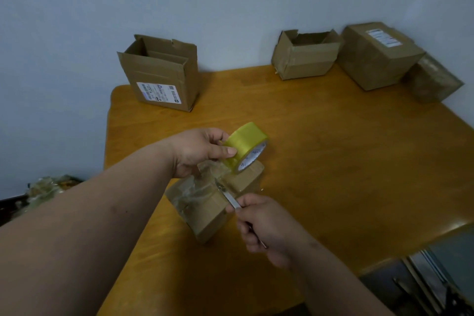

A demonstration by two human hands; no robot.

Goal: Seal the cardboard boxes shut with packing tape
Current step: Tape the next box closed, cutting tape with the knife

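- Small box (213, 202) on counter (333, 151) mid-sealing: left grip (197, 151) pinching tape roll (246, 146), right grip (261, 226) curled round blade (230, 199) at strip
- Two far boxes (161, 72) gaping, untaped

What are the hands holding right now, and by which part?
Left hand grips the yellow tape roll by its rim; right hand grips a thin metal blade tool by its handle end.
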